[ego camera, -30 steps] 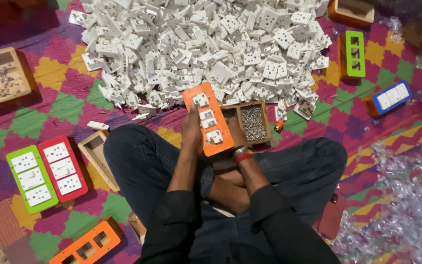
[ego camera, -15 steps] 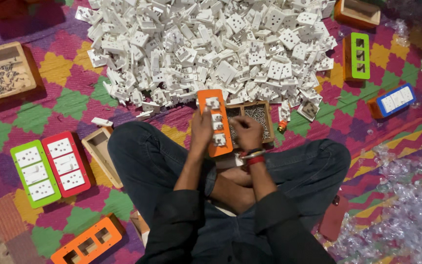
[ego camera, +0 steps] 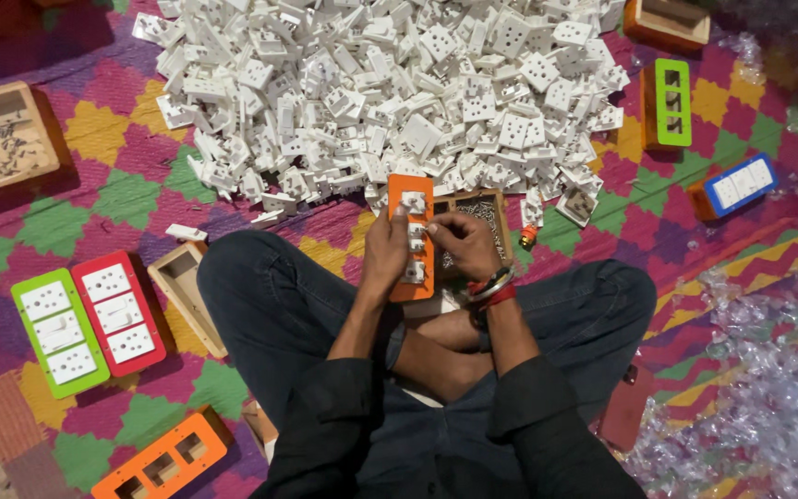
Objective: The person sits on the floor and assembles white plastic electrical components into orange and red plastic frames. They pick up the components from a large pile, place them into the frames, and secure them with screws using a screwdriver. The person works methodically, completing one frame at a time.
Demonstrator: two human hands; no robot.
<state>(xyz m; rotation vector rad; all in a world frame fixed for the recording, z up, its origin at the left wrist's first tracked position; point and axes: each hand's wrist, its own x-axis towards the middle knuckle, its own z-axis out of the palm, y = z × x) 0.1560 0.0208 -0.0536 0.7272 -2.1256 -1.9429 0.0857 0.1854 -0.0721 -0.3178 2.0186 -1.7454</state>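
Both hands worked together: our left hand gripped the long edge of the orange plate, seemingly light, rigid plastic, while our right hand pinched its other side.

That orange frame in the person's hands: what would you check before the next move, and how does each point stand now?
1. Orange frame held firm: ok, the left hand grips its left edge.
2. White socket pieces seated in the frame: cannot tell, the fingers cover part of them.
3. Right hand in position: ok, it rests against the frame's right edge.
4. Small parts within reach: ok, the wooden box of small metal parts lies just behind the right hand.
5. Supply of white parts: ok, the big white heap lies directly ahead on the mat.
6. Whether the right hand holds anything: cannot tell, the fingertips are too small to see.
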